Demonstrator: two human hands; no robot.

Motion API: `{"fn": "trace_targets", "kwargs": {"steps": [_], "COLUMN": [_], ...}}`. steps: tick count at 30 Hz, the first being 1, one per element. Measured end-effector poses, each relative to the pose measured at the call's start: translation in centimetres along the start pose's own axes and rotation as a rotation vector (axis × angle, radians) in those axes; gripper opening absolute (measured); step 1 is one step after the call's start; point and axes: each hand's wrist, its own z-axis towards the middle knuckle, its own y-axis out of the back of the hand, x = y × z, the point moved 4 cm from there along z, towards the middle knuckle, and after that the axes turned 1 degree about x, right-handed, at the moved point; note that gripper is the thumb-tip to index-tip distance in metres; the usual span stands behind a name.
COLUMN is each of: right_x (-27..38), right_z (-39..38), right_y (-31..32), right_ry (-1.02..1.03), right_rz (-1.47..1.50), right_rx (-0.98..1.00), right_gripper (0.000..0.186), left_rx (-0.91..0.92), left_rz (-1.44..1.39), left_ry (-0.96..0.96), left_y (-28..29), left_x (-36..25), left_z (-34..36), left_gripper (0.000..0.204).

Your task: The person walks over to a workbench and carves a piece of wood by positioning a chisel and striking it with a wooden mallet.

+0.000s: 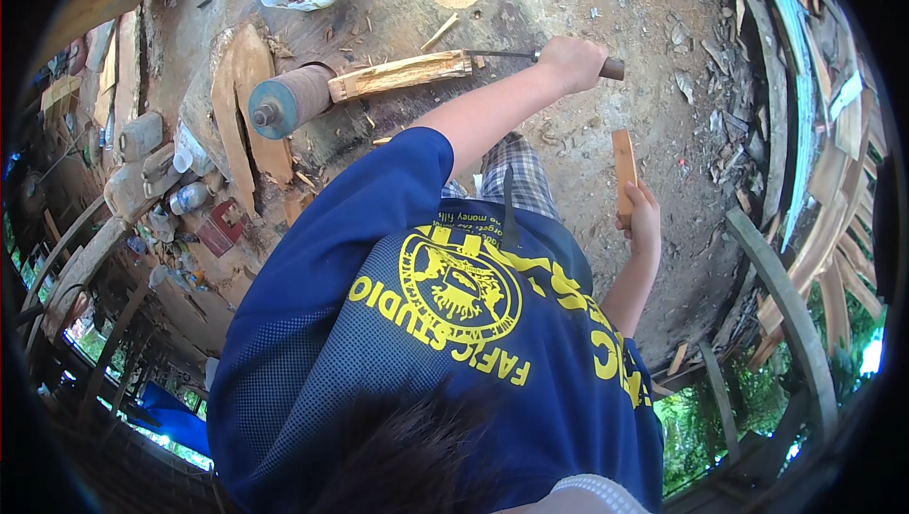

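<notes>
1. While your left hand [573, 64] was closed round the handle of a dark tool [507, 54], the thin shaft ran to the right end of the pale wood piece [402, 76]. Good work there called for a firm wrist and a shaft in line.

2. Your right hand [642, 216] gripped a wooden bar [625, 173] by its lower end, well apart from the tool. Best, I judged, to keep it off the shaft's line.

3. The wood piece lay left of the tool, neither hand on it, its left end at the blue-ended drum [289, 102]; steady backing seemed worth checking. Contact there, I could not tell.

4. Unseen: the tool's tip, whether it bit or passed behind, and the bar's covered end.

5. Farther out, hair [407, 448] blurred the lower edge; leftward clutter [222, 227] was hard to sort.
</notes>
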Motion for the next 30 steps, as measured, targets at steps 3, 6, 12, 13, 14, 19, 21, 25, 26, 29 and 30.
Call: {"fn": "trace_targets", "kwargs": {"steps": [3, 6, 12, 13, 14, 19, 21, 25, 26, 29, 30], "right_x": [0.4, 0.3, 0.8, 1.0, 1.2, 5.1, 8.3, 13.6, 14.0, 13.8, 13.6], "right_z": [-0.2, -0.1, -0.1, -0.2, -0.3, -0.6, -0.4, 0.1, -0.2, -0.6, -0.8], "right_y": [-0.2, -0.4, -0.4, -0.5, -0.4, 1.8, 4.1, 4.5, 3.9, -0.4, -1.9], "right_ry": [-0.003, -0.019, -0.006, -0.015, -0.016, 0.095, 0.242, 0.467, 0.633, 0.35, 0.208], "right_rz": [0.011, 0.032, 0.051, 0.07, 0.069, 0.345, 0.549, 0.863, 0.92, 0.761, 0.673], "right_rx": [0.015, 0.016, 0.073, 0.099, 0.099, 0.044, -0.125, -0.413, -0.55, -0.14, 0.056], "right_gripper": [0.056, 0.055, 0.055, 0.054, 0.054, 0.058, 0.047, 0.045, 0.045, 0.042, 0.04], "left_rx": [-0.004, -0.002, -0.005, -0.004, 0.007, 0.03, 0.036, 0.03, 0.039, 0.065, 0.085], "left_rz": [-0.028, -0.028, -0.064, -0.066, -0.057, -0.032, -0.032, -0.056, -0.051, -0.024, -0.004], "left_ry": [0.007, 0.018, 0.05, 0.051, 0.055, 0.077, 0.11, 0.128, 0.119, 0.103, 0.087], "left_y": [-0.1, 0.3, 0.6, 0.6, 0.5, 0.5, 0.6, 1.4, 1.8, 0.8, 0.3], "left_x": [0.3, 0.4, 0.7, 0.8, 0.8, 1.0, 1.1, 0.5, 0.1, 0.6, 0.7], "left_z": [0.1, -0.3, 0.1, 0.2, 0.3, 0.6, 0.8, 1.6, 1.6, 1.6, 1.6], "left_gripper": [0.021, 0.021, 0.021, 0.021, 0.021, 0.022, 0.024, 0.025, 0.025, 0.026, 0.026]}}
